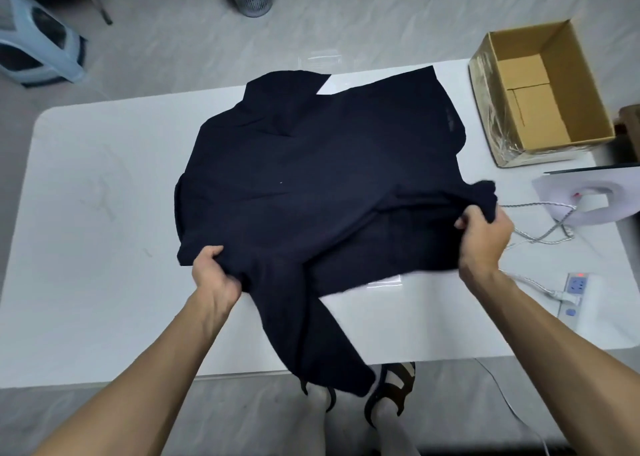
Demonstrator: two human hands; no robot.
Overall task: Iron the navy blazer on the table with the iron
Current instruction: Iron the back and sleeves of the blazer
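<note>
open cardboard box point(540, 88) and power strip point(573, 294) at right.

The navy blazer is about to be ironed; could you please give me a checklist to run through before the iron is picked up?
1. Blazer flat on the table: not ok, bunched at both grips.
2. Sleeve on the table: not ok, it hangs over the near edge.
3. Hands free: not ok, left hand and right hand grip the cloth.
4. Iron clear of the cloth: ok, it stands to the blazer's right.
5. Power strip on: ok, red light lit.
6. Iron hot: cannot tell.
</note>
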